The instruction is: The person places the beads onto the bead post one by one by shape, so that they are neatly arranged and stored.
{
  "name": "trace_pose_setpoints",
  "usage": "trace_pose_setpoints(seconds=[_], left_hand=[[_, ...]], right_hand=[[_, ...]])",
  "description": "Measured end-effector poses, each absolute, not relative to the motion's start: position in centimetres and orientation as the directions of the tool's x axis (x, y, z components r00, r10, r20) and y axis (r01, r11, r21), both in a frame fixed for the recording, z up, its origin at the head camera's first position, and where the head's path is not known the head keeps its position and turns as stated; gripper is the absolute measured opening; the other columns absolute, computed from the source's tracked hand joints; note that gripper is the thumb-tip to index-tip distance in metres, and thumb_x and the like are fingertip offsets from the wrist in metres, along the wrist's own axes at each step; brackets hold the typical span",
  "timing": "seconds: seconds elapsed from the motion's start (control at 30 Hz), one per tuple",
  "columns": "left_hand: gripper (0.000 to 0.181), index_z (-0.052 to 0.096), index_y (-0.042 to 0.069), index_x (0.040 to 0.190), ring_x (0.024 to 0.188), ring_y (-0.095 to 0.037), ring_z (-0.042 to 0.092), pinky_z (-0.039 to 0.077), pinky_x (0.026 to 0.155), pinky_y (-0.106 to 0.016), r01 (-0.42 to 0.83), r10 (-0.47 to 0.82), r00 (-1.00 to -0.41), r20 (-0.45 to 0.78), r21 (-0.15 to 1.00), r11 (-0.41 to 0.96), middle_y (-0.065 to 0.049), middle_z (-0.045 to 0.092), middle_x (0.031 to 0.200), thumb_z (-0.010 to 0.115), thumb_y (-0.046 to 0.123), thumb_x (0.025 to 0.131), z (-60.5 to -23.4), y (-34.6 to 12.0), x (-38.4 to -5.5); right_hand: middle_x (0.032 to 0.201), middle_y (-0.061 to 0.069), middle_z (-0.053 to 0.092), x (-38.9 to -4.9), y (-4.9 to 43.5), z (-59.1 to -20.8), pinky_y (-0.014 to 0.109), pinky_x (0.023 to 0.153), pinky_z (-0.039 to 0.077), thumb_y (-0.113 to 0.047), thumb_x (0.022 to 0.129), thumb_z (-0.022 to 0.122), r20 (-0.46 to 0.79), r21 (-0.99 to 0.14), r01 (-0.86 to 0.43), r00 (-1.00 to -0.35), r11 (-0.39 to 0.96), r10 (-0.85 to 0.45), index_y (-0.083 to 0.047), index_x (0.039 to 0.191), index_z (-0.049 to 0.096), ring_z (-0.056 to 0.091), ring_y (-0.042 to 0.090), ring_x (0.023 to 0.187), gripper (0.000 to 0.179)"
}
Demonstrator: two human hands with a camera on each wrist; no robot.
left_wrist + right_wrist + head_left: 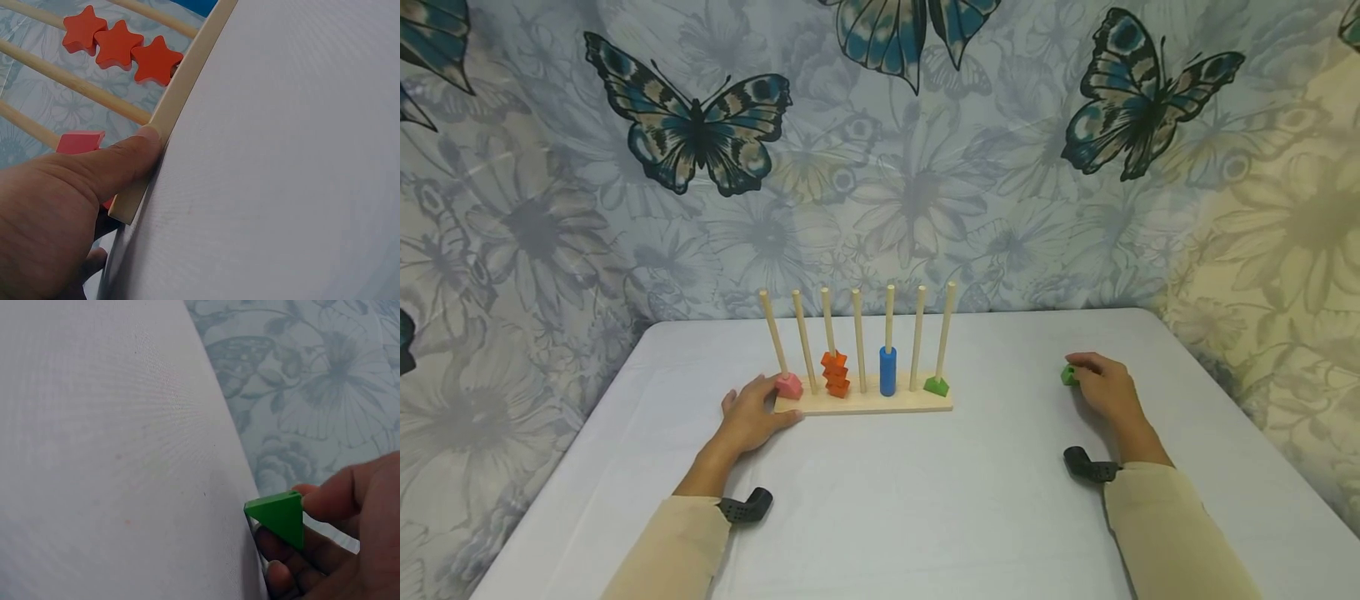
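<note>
My left hand (754, 415) grips the left end of a wooden peg stand (865, 407), its thumb along the front edge of the base. Beside those fingers, a pink block (788, 386) sits at the bottom of the leftmost peg. Three orange stars (119, 45) are stacked on the third peg, blue pieces (888, 372) form a column on the fifth, and a green triangular block (936, 386) is at the foot of the rightmost peg. Off to the right, my right hand (1103, 385) pinches another green triangular block (280, 517) between thumb and fingers, close to the table surface.
A white cloth covers the table (925, 500). Behind it hangs a patterned curtain (917, 192) with butterflies and flowers. Each wrist carries a black camera (747, 505) on a strap. Several pegs on the stand are bare.
</note>
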State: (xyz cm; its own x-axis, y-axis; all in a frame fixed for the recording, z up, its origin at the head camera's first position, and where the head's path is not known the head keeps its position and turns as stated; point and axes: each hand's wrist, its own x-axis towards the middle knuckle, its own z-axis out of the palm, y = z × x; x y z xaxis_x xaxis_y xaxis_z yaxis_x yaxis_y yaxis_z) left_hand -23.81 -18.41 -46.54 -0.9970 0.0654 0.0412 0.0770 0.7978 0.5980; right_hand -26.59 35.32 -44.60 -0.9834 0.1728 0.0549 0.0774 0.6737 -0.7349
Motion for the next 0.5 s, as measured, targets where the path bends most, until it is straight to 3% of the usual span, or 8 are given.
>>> trace_pose_setpoints(seconds=[0.2,0.4,0.5], left_hand=[[0.069,0.053,0.004,0.135,0.139,-0.038,0.026,0.000,0.108,-0.060,0.085,0.068,-0.996,0.051,0.592,0.802,-0.023,0.044,0.142,0.079,0.036,0.080,-46.48,-18.31,-23.73],[0.067,0.054,0.004,0.134,0.139,-0.038,0.026,0.000,0.107,-0.061,0.091,0.072,-0.996,0.057,0.590,0.803,-0.022,0.045,0.142,0.078,0.036,0.080,-46.40,-18.25,-23.64],[0.067,0.054,0.003,0.133,0.138,-0.038,0.026,0.000,0.107,-0.060,0.095,0.072,-0.995,0.062,0.593,0.800,-0.022,0.045,0.142,0.079,0.035,0.080,-46.41,-18.25,-23.59]], right_hand=[[0.116,0.029,0.057,-26.56,35.60,-44.79,0.048,0.078,0.045,-0.012,0.090,0.059,0.113,-0.656,-0.034,-0.992,0.754,0.053,0.004,0.127,0.057,0.054,0.038,0.097,0.040],[0.114,0.031,0.058,-26.51,35.65,-44.81,0.053,0.082,0.045,-0.023,0.093,0.062,0.124,-0.624,-0.053,-0.992,0.780,0.031,0.005,0.122,0.060,0.054,0.042,0.100,0.040],[0.113,0.029,0.059,-26.34,35.50,-44.52,0.048,0.078,0.047,-0.026,0.095,0.062,0.146,-0.635,-0.062,-0.988,0.770,0.041,0.004,0.125,0.059,0.055,0.040,0.098,0.042]])
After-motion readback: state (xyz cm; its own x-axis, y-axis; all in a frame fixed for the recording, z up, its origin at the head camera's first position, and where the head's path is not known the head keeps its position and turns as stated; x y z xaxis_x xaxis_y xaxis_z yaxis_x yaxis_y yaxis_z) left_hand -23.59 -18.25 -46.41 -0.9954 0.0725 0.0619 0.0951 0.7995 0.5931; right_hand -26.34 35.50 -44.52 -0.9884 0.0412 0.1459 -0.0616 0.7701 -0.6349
